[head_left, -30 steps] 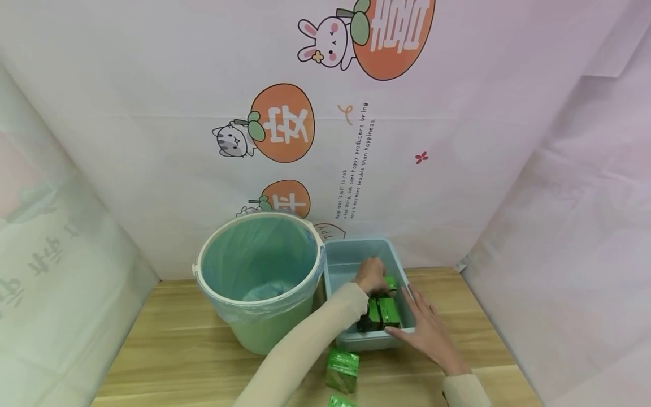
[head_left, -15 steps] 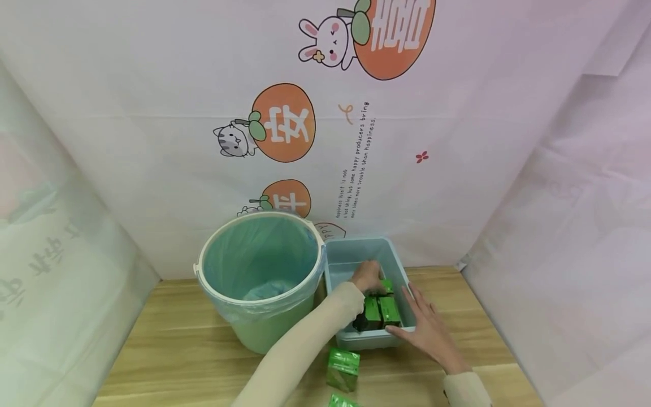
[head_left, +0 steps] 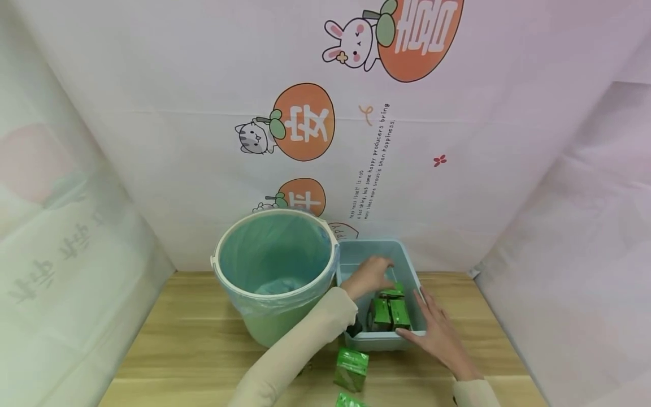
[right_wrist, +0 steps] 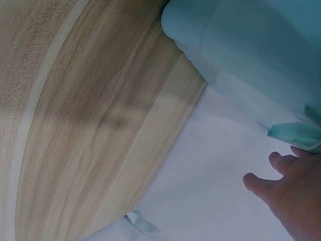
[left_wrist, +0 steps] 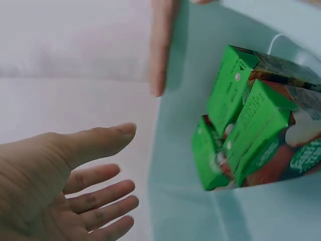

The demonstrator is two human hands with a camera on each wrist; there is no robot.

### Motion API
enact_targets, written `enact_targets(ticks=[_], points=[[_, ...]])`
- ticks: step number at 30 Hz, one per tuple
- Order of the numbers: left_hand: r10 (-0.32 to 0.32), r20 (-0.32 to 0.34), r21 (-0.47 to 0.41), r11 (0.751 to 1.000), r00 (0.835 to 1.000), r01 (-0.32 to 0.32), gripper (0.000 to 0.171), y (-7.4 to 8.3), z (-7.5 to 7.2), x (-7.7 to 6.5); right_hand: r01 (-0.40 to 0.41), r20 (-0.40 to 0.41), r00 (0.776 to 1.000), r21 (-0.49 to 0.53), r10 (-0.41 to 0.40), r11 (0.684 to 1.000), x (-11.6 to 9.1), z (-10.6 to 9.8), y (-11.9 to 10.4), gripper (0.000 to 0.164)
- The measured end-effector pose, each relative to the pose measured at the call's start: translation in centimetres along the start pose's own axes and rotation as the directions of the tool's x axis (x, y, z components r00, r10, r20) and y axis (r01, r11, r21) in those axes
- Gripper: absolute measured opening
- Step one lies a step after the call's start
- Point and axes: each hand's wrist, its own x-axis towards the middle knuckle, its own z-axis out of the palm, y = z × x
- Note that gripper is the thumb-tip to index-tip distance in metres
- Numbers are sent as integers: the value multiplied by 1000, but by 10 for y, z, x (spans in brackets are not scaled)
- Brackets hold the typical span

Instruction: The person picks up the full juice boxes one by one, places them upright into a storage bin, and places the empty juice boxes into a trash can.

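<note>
Three small green-topped cartons (left_wrist: 258, 125) with fruit pictures on their sides stand close together in the light blue bin (head_left: 373, 339). My left hand (head_left: 367, 277) is inside the bin, just above and left of the farthest carton (head_left: 393, 291). In the left wrist view its thumb and fingers are spread apart and hold nothing. My right hand (head_left: 439, 339) rests at the bin's near right corner, thumb by the front rim and fingers along the right side. In the right wrist view its fingertips (right_wrist: 258, 182) are partly visible and look extended.
A green bucket (head_left: 274, 254) with a clear plastic liner stands left of the bin. Two more green cartons are on the wooden table (head_left: 168, 339) before the bin, one whole (head_left: 352, 370) and one cut by the frame's lower edge (head_left: 348, 400). Printed white cloth surrounds the table.
My left hand has gone from bunched fingers at the farthest carton to spread fingers lifted off it. That carton sits closer to the other two. The head view has shifted slightly left.
</note>
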Motion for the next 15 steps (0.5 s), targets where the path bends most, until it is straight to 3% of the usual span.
enact_targets(ticks=[5, 15], points=[[64, -26, -18, 998, 998, -65, 50, 1, -16, -31, 10, -1, 1000, 10, -10, 1000, 0, -1, 0, 101], [69, -111, -75, 994, 991, -77, 49, -2, -29, -111, -1, 27, 1000, 21, 0, 1000, 1, 0, 3, 101]])
